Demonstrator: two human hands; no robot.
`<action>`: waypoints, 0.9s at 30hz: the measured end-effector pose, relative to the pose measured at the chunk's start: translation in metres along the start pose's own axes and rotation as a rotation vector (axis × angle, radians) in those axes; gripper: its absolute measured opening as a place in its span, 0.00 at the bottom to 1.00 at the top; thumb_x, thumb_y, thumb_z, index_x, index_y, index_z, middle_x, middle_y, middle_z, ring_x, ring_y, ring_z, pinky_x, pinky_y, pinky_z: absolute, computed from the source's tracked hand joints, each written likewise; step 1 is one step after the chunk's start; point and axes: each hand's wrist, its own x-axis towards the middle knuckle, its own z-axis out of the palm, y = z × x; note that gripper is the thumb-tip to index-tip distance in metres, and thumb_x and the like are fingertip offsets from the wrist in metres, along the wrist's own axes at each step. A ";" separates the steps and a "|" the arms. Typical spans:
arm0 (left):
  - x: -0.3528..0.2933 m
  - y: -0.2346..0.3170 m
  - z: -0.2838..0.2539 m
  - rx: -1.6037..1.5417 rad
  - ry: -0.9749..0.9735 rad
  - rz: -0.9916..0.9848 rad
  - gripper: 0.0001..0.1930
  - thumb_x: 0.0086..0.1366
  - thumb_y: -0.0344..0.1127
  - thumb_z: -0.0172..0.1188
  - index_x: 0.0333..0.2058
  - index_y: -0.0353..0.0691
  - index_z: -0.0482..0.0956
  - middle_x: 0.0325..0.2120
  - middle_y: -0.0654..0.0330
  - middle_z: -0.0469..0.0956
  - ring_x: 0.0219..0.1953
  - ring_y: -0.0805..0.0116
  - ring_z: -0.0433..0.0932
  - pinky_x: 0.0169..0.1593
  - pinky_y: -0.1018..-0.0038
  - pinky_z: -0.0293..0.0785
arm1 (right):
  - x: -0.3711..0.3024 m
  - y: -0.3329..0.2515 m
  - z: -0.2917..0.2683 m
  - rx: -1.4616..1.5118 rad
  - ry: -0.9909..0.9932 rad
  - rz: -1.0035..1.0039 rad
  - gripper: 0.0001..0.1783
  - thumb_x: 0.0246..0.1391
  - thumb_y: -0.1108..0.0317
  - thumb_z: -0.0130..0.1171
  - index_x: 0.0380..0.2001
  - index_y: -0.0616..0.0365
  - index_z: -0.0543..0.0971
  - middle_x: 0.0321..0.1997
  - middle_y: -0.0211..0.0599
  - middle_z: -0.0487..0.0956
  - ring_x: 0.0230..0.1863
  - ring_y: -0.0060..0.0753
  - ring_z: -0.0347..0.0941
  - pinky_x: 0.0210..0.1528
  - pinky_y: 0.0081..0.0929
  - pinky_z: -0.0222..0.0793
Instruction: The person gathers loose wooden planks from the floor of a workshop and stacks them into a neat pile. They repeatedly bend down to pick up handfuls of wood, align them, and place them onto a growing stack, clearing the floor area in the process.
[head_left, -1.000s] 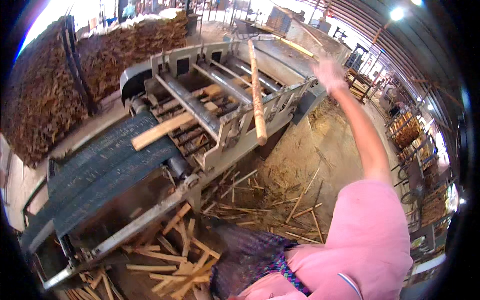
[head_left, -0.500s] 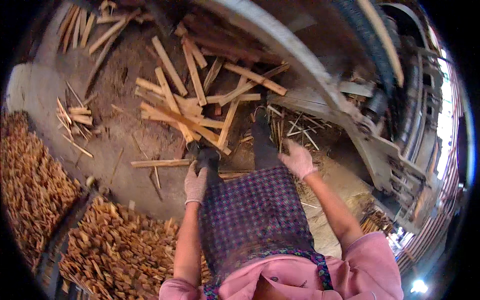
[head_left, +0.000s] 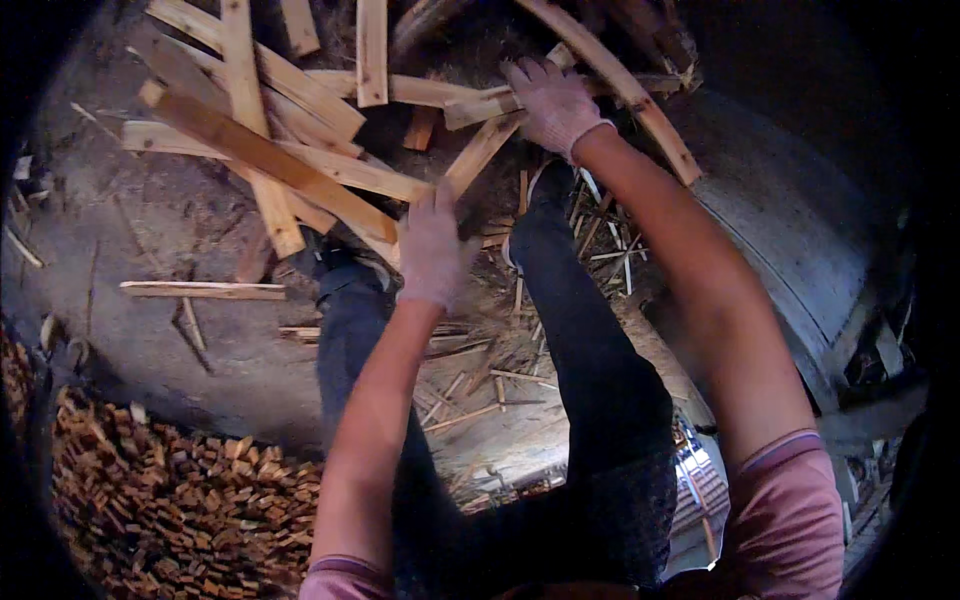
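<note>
Both my hands wear pale knit work gloves. My left hand (head_left: 432,245) is at the near end of the loose pile, its fingers stretched forward over the lower end of a diagonal wooden slat (head_left: 482,155). What lies under its palm is hidden. Farther forward and to the right, my right hand (head_left: 555,105) lies over a short slat (head_left: 478,108) that crosses the diagonal one. Its fingers are spread, and I cannot see its thumb. Left of my hands, a darker brown plank (head_left: 270,165) rests across several lighter boards (head_left: 355,172).
A curved-edged board (head_left: 620,85) slopes down beside my right forearm. Dark metal sheeting (head_left: 790,240) stands at the right. Thin wood splinters (head_left: 620,250) litter the ground by my right foot. A heap of small wood blocks (head_left: 180,500) fills the lower left.
I have bent down and closer to the pile. Both hands have moved forward from beside my knees onto the slats, the right one farther out.
</note>
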 end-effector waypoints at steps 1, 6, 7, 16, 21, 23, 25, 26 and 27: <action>0.020 -0.004 0.011 0.054 0.080 0.008 0.46 0.53 0.41 0.76 0.67 0.35 0.62 0.57 0.41 0.74 0.60 0.45 0.74 0.58 0.55 0.74 | 0.017 -0.008 0.001 0.026 -0.031 -0.018 0.41 0.48 0.61 0.71 0.66 0.52 0.69 0.61 0.47 0.76 0.65 0.53 0.71 0.61 0.52 0.72; 0.083 -0.015 0.054 0.052 -0.154 -0.308 0.38 0.57 0.42 0.71 0.64 0.36 0.66 0.46 0.43 0.82 0.51 0.45 0.82 0.51 0.53 0.78 | 0.037 -0.023 -0.013 0.178 0.001 -0.033 0.33 0.51 0.61 0.69 0.61 0.54 0.74 0.53 0.50 0.81 0.58 0.53 0.77 0.60 0.48 0.73; 0.078 -0.017 0.059 -0.087 -0.088 -0.355 0.33 0.59 0.43 0.68 0.60 0.38 0.70 0.40 0.43 0.84 0.46 0.42 0.84 0.49 0.52 0.79 | 0.039 -0.024 -0.023 0.291 0.047 -0.090 0.34 0.51 0.58 0.69 0.61 0.55 0.74 0.55 0.52 0.80 0.59 0.54 0.77 0.60 0.48 0.73; -0.054 0.026 -0.045 -0.709 -0.011 -0.451 0.29 0.58 0.41 0.67 0.56 0.34 0.72 0.42 0.39 0.82 0.46 0.41 0.82 0.50 0.54 0.77 | 0.077 -0.061 -0.219 0.944 0.212 -0.114 0.38 0.59 0.47 0.64 0.64 0.64 0.72 0.45 0.51 0.83 0.44 0.44 0.81 0.48 0.40 0.78; -0.065 0.002 -0.105 -0.950 0.336 -0.636 0.25 0.58 0.34 0.65 0.53 0.31 0.73 0.35 0.53 0.80 0.36 0.64 0.79 0.43 0.66 0.78 | 0.142 -0.127 -0.286 0.608 0.184 -0.336 0.32 0.60 0.45 0.64 0.51 0.66 0.76 0.46 0.53 0.81 0.45 0.49 0.80 0.50 0.40 0.77; -0.049 -0.025 -0.145 -0.852 0.479 -0.788 0.23 0.59 0.33 0.65 0.52 0.30 0.73 0.36 0.55 0.80 0.34 0.63 0.78 0.41 0.66 0.77 | 0.178 -0.168 -0.289 0.300 0.187 -0.485 0.34 0.61 0.43 0.62 0.53 0.65 0.75 0.51 0.56 0.80 0.48 0.53 0.80 0.52 0.41 0.78; -0.034 -0.094 -0.137 -0.834 0.673 -0.630 0.26 0.60 0.34 0.67 0.55 0.31 0.72 0.42 0.51 0.81 0.42 0.62 0.80 0.49 0.64 0.77 | 0.200 -0.193 -0.276 0.658 0.107 -0.290 0.35 0.61 0.43 0.62 0.55 0.66 0.73 0.53 0.58 0.79 0.52 0.55 0.80 0.53 0.41 0.78; -0.020 -0.104 -0.144 -0.853 0.660 -0.668 0.30 0.60 0.36 0.68 0.58 0.31 0.72 0.46 0.48 0.81 0.46 0.58 0.80 0.53 0.63 0.76 | 0.212 -0.190 -0.239 0.792 0.180 -0.151 0.43 0.54 0.38 0.64 0.60 0.64 0.73 0.54 0.59 0.80 0.54 0.56 0.80 0.57 0.41 0.76; -0.008 -0.117 -0.149 -0.868 0.657 -0.718 0.33 0.59 0.38 0.70 0.61 0.31 0.71 0.49 0.45 0.80 0.50 0.54 0.81 0.57 0.62 0.75 | 0.226 -0.191 -0.199 0.939 0.263 -0.031 0.50 0.47 0.34 0.66 0.64 0.61 0.73 0.54 0.60 0.81 0.55 0.57 0.80 0.62 0.41 0.73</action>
